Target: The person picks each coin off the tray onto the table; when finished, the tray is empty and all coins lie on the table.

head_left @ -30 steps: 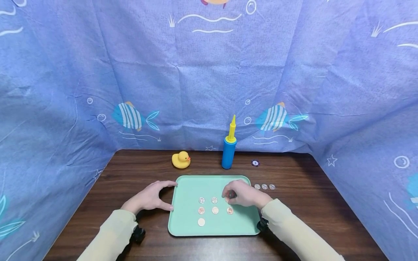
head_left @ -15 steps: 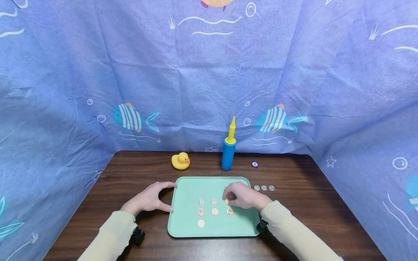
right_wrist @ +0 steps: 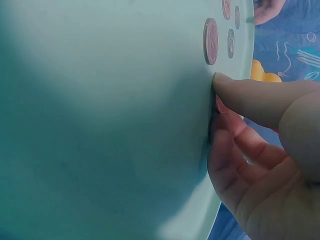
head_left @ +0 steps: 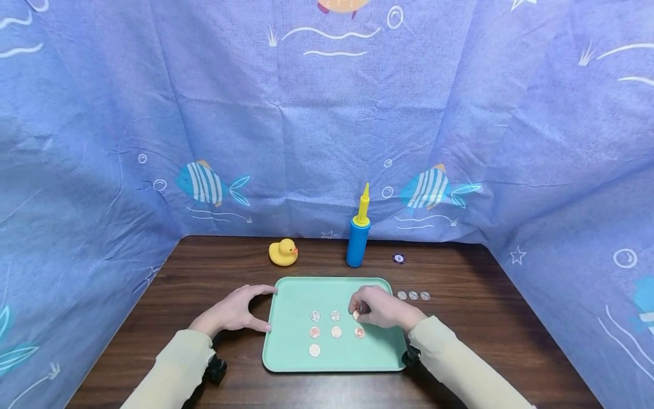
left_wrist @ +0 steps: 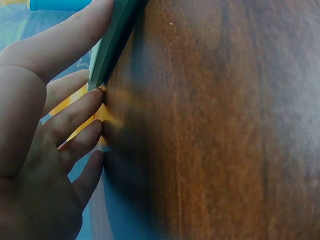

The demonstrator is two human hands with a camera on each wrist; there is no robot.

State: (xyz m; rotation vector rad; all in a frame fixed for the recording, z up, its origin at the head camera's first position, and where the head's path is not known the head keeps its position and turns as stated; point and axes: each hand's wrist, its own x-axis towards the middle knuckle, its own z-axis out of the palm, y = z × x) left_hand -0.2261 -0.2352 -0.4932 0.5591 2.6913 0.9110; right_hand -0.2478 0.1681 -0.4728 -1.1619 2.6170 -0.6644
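Note:
A mint-green tray lies on the table with several coins on it in rough rows. Among them are a silver coin, a copper coin and a pale coin. My right hand is low over the tray's right half, thumb and fingertips pinching a copper coin at the tray surface; the fingers partly cover it. At the tray's left edge, my left hand rests with thumb and fingers spread apart. Its thumb touches the tray's side in the left wrist view.
Three silver coins lie in a row on the dark wood table, right of the tray. Behind the tray are a yellow rubber duck, a blue and yellow hand pump and a small purple-rimmed disc. A blue fish-print cloth hangs behind.
The right hand has shifted very slightly, its fingertips staying at the same coin. The left hand stays at the tray edge, and the other coins keep their places.

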